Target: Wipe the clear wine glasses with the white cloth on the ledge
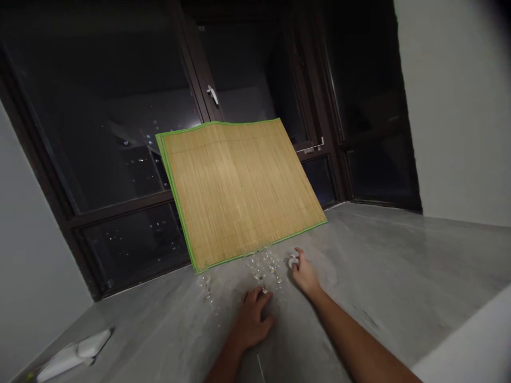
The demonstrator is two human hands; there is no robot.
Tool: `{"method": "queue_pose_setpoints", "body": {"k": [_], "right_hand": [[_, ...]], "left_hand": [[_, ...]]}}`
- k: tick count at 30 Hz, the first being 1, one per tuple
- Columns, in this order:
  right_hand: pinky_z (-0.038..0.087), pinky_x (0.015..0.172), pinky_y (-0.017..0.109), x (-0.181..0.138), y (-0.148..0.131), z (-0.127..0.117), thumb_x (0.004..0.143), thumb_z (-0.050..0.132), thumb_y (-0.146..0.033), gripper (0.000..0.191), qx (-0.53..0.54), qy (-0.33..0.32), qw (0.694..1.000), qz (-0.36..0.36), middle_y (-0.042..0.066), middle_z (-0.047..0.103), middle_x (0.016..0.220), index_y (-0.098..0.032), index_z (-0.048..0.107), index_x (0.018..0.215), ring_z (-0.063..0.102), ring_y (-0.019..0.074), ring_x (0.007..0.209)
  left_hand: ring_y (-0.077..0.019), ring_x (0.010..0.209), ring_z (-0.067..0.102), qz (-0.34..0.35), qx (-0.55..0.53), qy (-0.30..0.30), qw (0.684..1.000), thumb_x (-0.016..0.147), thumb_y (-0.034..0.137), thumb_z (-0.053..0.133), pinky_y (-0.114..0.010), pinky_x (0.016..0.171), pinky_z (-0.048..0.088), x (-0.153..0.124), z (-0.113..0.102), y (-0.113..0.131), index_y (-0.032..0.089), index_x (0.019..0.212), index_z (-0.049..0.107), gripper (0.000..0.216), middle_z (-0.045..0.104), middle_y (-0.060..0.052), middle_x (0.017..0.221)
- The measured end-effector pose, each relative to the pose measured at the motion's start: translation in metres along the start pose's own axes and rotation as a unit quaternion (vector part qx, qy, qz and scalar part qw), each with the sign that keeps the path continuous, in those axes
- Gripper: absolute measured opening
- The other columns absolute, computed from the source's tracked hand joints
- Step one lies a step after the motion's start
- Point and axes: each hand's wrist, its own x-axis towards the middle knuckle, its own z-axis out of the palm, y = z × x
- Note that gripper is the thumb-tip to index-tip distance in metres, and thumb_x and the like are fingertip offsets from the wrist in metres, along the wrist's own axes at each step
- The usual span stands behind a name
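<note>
Several small clear stemmed glasses (pixel 257 268) stand close together on the grey surface. Another clear glass (pixel 206 284) stands apart to the left. My left hand (pixel 253 316) rests low in front of the cluster, its fingers stretched forward and the thumb apart, with the fingertips beside the base of one glass. Whether they touch it I cannot tell. Right of the glasses, my right hand (pixel 307 275) is closed around a small white object (pixel 293 260), its index finger pointing out past it. The kind of object is too small and blurred to name.
Behind the glasses a bamboo mat (pixel 239 186) with green edging leans against dark-framed windows (pixel 191 64). A white bundle (pixel 75 355) lies at the lower left. Pale walls (pixel 459 117) rise on both sides. Something white (pixel 475 340) fills the lower right corner.
</note>
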Motion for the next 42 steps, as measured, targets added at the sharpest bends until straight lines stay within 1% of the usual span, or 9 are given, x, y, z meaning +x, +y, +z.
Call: {"method": "queue_pose_setpoints", "body": {"k": [6,11,14,17,22,27,33,39,42], "right_hand": [[0.044,0.079,0.029,-0.005,-0.004,-0.006,0.092,0.041,-0.020,0.053,-0.017,-0.005,1.000,0.000,0.010,0.071,0.109,-0.016,0.034,0.145,0.068,0.0230,0.098],[0.044,0.078,0.031,-0.008,-0.005,-0.009,0.093,0.039,-0.020,0.053,-0.020,-0.011,1.000,0.000,0.011,0.072,0.107,-0.014,0.033,0.145,0.069,0.0244,0.096],[0.044,0.078,0.032,-0.009,-0.005,-0.010,0.093,0.038,-0.021,0.052,-0.020,-0.014,1.000,0.000,0.012,0.072,0.107,-0.013,0.033,0.145,0.069,0.0255,0.095],[0.044,0.077,0.033,-0.010,-0.005,-0.011,0.093,0.038,-0.020,0.052,-0.017,-0.017,1.000,-0.004,0.013,0.072,0.108,-0.013,0.034,0.145,0.069,0.0261,0.095],[0.044,0.078,0.031,-0.009,-0.005,-0.009,0.093,0.039,-0.019,0.053,-0.012,-0.012,1.000,0.001,0.013,0.071,0.112,-0.013,0.033,0.146,0.069,0.0251,0.098],[0.045,0.078,0.030,-0.009,-0.006,-0.009,0.093,0.042,-0.020,0.053,-0.018,-0.014,1.000,0.010,0.012,0.072,0.110,-0.015,0.034,0.145,0.069,0.0239,0.097],[0.045,0.078,0.030,-0.012,-0.010,-0.015,0.093,0.042,-0.022,0.053,-0.020,-0.021,0.999,0.013,0.011,0.072,0.110,-0.017,0.034,0.145,0.069,0.0230,0.096],[0.045,0.079,0.031,-0.014,-0.011,-0.018,0.093,0.041,-0.022,0.053,-0.018,-0.017,0.999,0.026,0.013,0.071,0.112,-0.016,0.033,0.146,0.069,0.0243,0.097],[0.045,0.079,0.031,-0.016,-0.012,-0.019,0.093,0.041,-0.022,0.054,-0.018,-0.017,0.999,0.033,0.012,0.071,0.109,-0.016,0.033,0.146,0.069,0.0248,0.096]], "left_hand": [[-0.0302,0.125,0.045,0.014,-0.003,-0.006,1.000,0.078,0.037,0.062,-0.042,0.113,0.031,-0.010,-0.002,0.021,0.023,0.138,0.057,0.062,0.052,-0.013,0.131],[-0.0322,0.130,0.042,0.005,0.000,-0.027,1.000,0.078,0.043,0.063,-0.043,0.114,0.031,-0.052,-0.004,0.044,0.027,0.137,0.057,0.061,0.050,-0.013,0.137],[-0.0339,0.132,0.042,-0.011,-0.003,-0.042,0.999,0.077,0.041,0.063,-0.045,0.115,0.030,-0.089,-0.016,0.026,0.029,0.136,0.059,0.061,0.052,-0.013,0.139],[-0.0329,0.137,0.038,-0.097,0.022,0.018,0.995,0.078,0.038,0.060,-0.041,0.118,0.025,-0.117,-0.041,-0.014,0.027,0.135,0.060,0.059,0.051,-0.012,0.143],[-0.0291,0.136,0.041,-0.198,0.151,0.043,0.968,0.085,0.044,0.048,-0.038,0.117,0.025,-0.111,-0.074,-0.067,0.018,0.146,0.048,0.067,0.051,-0.013,0.144],[-0.0247,0.142,0.036,-0.242,0.212,0.024,0.946,0.088,0.040,0.041,-0.037,0.119,0.021,-0.091,-0.069,-0.082,0.018,0.151,0.037,0.067,0.040,-0.010,0.155],[-0.0265,0.147,0.029,-0.246,0.213,0.054,0.944,0.088,0.037,0.046,-0.042,0.120,0.017,-0.098,-0.066,-0.081,0.025,0.152,0.035,0.066,0.037,-0.010,0.157],[-0.0222,0.110,0.059,-0.196,0.203,0.175,0.943,0.089,0.032,0.043,-0.036,0.101,0.041,-0.110,-0.066,-0.066,0.019,0.112,0.064,0.033,0.061,-0.010,0.116],[-0.0219,0.096,0.060,-0.133,0.226,0.182,0.948,0.085,0.023,0.046,-0.035,0.092,0.045,-0.115,-0.061,-0.050,0.021,0.087,0.064,0.018,0.063,-0.007,0.096]]}}
